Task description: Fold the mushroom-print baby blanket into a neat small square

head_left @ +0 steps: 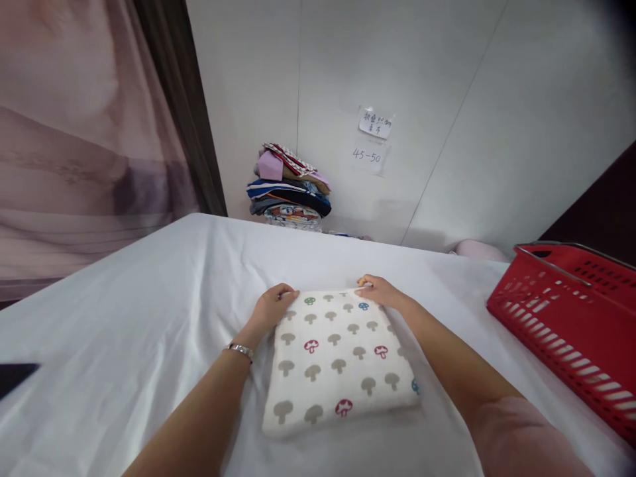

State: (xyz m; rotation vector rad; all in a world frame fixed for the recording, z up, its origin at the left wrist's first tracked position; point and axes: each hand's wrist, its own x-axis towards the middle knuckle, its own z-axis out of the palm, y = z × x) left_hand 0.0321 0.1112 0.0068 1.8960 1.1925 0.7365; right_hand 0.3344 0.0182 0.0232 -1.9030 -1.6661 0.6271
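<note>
A folded white towel (pixel 334 361) with a mushroom print lies flat on the white-sheeted table (pixel 124 318), right in front of me. My left hand (pixel 272 308) pinches its far left corner, fingers curled over the edge. A silver bracelet (pixel 239 349) sits on that wrist. My right hand (pixel 380 290) grips the far right corner the same way, fingers closed on the cloth. Both forearms run along the towel's sides.
A red plastic basket (pixel 571 324) with a metal handle stands tilted at the table's right edge. A stack of folded clothes (pixel 291 189) rests against the back wall, with paper notes (pixel 375 124) taped to the wall. A pinkish curtain (pixel 74 132) hangs at the left.
</note>
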